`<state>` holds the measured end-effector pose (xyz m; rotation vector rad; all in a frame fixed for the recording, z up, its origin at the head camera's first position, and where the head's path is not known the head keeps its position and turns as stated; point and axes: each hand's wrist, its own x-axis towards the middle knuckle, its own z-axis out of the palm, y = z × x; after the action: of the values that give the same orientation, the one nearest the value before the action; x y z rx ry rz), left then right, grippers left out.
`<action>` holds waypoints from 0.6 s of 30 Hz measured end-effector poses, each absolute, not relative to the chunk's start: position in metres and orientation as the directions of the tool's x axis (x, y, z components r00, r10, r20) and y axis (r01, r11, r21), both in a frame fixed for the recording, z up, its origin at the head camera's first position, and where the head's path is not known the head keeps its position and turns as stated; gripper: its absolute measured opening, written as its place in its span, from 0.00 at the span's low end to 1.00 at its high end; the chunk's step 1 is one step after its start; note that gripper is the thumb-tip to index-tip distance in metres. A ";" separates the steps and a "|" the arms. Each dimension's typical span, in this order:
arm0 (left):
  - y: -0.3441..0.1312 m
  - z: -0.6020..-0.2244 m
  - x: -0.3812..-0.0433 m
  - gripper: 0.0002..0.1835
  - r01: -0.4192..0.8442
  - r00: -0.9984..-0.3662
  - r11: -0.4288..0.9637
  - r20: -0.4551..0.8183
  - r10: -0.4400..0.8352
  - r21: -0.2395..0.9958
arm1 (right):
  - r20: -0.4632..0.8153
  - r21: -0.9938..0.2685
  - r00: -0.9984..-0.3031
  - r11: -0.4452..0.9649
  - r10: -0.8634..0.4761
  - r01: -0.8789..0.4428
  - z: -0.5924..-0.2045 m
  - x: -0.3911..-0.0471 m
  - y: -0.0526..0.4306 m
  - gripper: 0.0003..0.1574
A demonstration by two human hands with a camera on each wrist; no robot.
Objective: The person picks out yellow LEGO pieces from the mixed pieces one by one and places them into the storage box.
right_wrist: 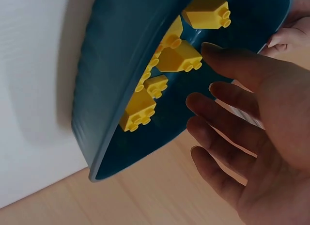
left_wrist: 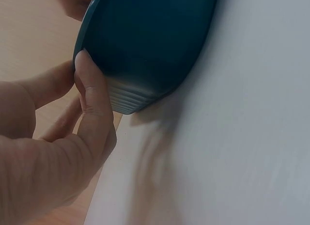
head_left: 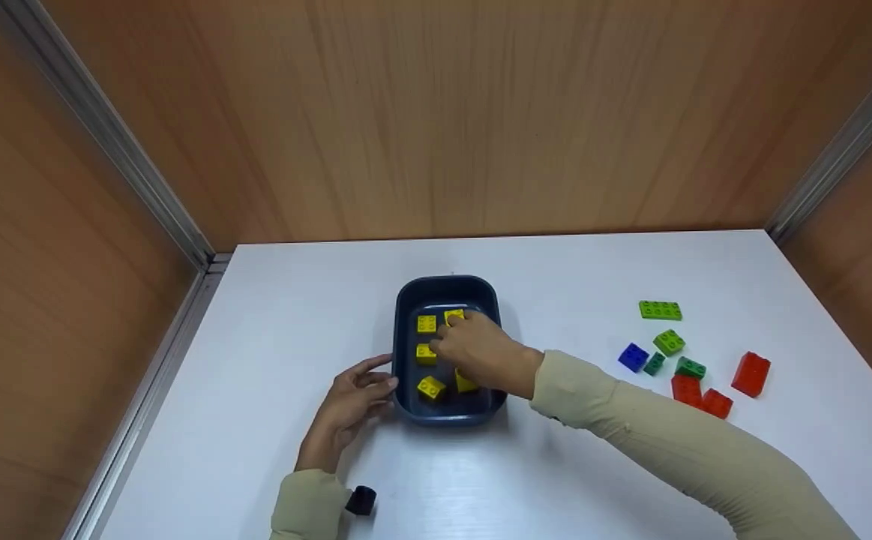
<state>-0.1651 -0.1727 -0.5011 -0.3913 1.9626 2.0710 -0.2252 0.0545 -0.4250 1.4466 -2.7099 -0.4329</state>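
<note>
A dark blue tray (head_left: 450, 418) holds several yellow toy bricks (head_left: 430, 388), spaced in rough rows. My left hand (head_left: 353, 405) holds the tray's left side, thumb and forefinger at the rim; in the left wrist view the thumb (left_wrist: 92, 84) lies against the outer wall. Over the tray, my right hand (head_left: 473, 349) reaches in from the right and hides part of the bricks. The right wrist view shows its fingers (right_wrist: 227, 118) spread and loosely bent with nothing between them. The thumb tip is close to a yellow brick (right_wrist: 180, 56) there.
On the white table (head_left: 316, 300), to the right, lie green bricks (head_left: 660, 310), a blue brick (head_left: 633, 357) and red bricks (head_left: 750, 374). A small black object (head_left: 361, 501) is beside the left sleeve. Wooden panels (head_left: 480, 120) enclose the table's back and sides.
</note>
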 end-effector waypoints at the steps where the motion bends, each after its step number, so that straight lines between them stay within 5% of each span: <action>1: -0.173 -0.501 -0.165 0.26 -0.368 -0.930 -0.054 -0.368 0.005 0.928 | -0.096 0.268 -0.565 0.526 -0.819 -0.807 -0.425 -0.225 0.054 0.27; 18: -0.173 -0.502 -0.166 0.26 -0.365 -0.931 -0.058 -0.365 0.006 0.929 | -0.050 0.211 -0.623 0.601 -0.781 -0.771 -0.405 -0.222 0.065 0.32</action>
<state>-0.1658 -0.1728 -0.5018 -0.3865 1.9587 2.0773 -0.2220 0.0655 -0.4053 1.3419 -2.7680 -0.3297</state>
